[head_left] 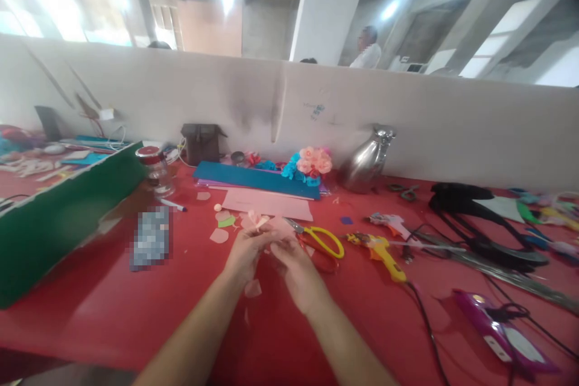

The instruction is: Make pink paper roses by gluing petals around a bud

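My left hand (246, 256) is closed in a pinch on a pale pink paper flower (257, 220), whose petals stick up above the fingers. Close beside it my right hand (296, 271) has its fingers bent together, meeting the left fingertips. A pink paper piece (281, 227) shows just above the right fingers; whether they grip it I cannot tell. Scissors with yellow handles (332, 241) lie just right of my hands. Loose pink paper petals (219, 236) and a green scrap (226, 222) lie to the left. Another petal (253, 288) rests on the table below my hands.
A yellow glue gun (384, 256) and a pink one (393, 223) lie right, with cables and a purple power strip (502, 332). Behind are pink paper (271, 202), blue sheets (253, 180), paper flowers (314, 161) and a metal jug (368, 160). A green divider (67, 226) stands left.
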`<action>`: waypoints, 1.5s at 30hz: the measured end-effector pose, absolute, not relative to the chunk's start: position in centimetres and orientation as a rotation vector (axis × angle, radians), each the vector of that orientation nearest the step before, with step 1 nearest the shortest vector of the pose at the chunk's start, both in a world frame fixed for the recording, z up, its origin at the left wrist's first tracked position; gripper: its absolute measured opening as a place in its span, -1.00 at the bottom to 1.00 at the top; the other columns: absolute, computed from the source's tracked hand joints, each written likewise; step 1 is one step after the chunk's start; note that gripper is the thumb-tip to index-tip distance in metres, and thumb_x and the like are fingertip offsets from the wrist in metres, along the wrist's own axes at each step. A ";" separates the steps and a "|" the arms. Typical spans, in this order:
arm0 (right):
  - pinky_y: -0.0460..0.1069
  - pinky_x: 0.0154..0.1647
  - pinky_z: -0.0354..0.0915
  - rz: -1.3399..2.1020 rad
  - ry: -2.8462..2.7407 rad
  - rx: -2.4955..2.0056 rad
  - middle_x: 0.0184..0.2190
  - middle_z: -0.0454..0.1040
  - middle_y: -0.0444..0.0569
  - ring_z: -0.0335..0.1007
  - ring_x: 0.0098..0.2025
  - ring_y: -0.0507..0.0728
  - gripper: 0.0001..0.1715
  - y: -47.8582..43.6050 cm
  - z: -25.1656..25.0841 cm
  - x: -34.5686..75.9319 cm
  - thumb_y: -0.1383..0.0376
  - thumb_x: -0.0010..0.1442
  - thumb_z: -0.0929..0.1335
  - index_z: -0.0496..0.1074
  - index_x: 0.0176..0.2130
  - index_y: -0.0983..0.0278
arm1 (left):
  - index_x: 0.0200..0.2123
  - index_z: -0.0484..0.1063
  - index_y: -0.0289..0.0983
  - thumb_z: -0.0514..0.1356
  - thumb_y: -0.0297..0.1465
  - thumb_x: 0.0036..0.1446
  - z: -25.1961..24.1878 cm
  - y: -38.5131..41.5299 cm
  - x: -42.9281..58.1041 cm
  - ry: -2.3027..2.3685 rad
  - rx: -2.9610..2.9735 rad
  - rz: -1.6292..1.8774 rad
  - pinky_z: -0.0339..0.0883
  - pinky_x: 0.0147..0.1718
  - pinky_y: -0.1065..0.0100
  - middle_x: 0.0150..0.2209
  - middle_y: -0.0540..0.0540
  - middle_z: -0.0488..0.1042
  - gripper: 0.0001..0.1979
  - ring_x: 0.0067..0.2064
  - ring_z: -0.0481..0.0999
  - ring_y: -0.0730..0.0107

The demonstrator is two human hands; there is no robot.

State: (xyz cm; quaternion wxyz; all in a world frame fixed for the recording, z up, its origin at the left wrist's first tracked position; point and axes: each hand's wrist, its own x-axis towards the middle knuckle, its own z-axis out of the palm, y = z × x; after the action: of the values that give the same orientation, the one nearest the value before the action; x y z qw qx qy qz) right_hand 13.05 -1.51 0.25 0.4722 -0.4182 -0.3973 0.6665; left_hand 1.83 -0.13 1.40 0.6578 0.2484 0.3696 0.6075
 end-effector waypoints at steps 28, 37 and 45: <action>-0.09 -0.47 0.03 1.529 -0.942 -0.948 -0.64 0.33 -0.24 0.14 -0.56 -0.04 -0.74 2.6 0.3 15.5 0.19 -0.16 0.48 0.39 -0.54 0.28 | -0.42 0.37 -0.26 0.24 -0.14 -0.01 -0.5 0.7 1.4 1.047 0.904 1.465 0.23 -0.40 0.49 -0.45 0.02 0.41 -0.72 -0.46 0.33 0.56; -0.10 -0.48 0.08 1.454 -0.822 -0.970 -0.62 0.36 -0.22 0.18 -0.55 -0.04 -0.74 2.6 1.1 15.6 0.24 -0.23 0.50 0.37 -0.56 0.27 | -0.42 0.57 -0.27 0.37 -0.30 -0.21 -0.7 0.9 0.9 1.167 0.809 1.462 0.30 -0.23 0.40 -0.34 -0.07 0.56 -0.78 -0.24 0.49 0.37; -0.10 -0.51 0.08 1.406 -0.843 -1.035 -0.62 0.40 -0.18 0.19 -0.57 -0.04 -0.76 2.5 1.0 15.5 0.20 -0.21 0.48 0.45 -0.52 0.30 | -0.42 0.59 -0.30 0.37 -0.31 -0.20 -0.7 0.8 1.4 1.229 0.873 1.477 0.38 -0.28 0.38 -0.44 -0.07 0.56 -0.78 -0.38 0.52 0.41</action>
State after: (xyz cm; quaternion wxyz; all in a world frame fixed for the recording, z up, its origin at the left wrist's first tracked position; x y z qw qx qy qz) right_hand 15.45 2.46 0.96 0.5659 -0.4400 -0.3585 0.5980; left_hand 1.36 0.81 -0.66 0.4928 0.3600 0.5068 0.6089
